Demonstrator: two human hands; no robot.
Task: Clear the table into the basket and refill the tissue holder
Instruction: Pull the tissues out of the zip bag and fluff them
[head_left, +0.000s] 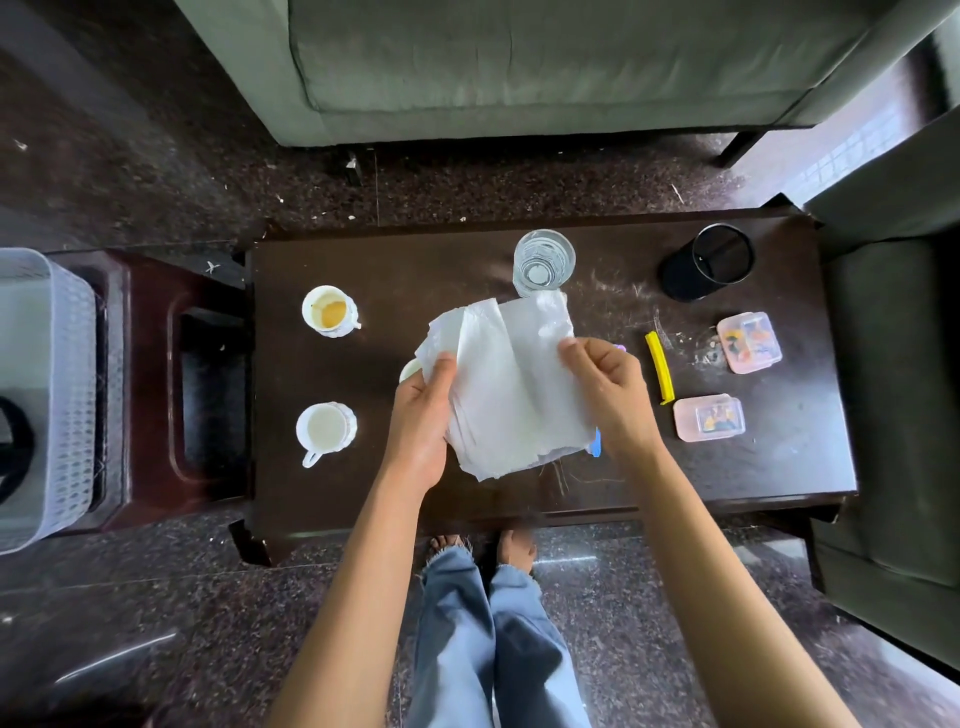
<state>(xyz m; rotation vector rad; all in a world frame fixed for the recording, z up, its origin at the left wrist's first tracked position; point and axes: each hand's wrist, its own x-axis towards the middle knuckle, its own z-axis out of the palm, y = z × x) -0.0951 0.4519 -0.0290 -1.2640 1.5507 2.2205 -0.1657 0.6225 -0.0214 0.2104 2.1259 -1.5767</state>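
Dark wooden table (701, 467) between sofas: a person's left hand (421, 415) and right hand (608, 387) hold a tissue stack (514, 384) just below the water glass (544, 262), thumbs and fingers clamped on opposite edges, apparently squaring it for the black mesh holder (709, 262) right of the glass. The basket (47, 395) waits far left of it.

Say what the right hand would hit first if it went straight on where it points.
The tissues that the right hand pinches; past them, likely the glass, though depth is unclear.
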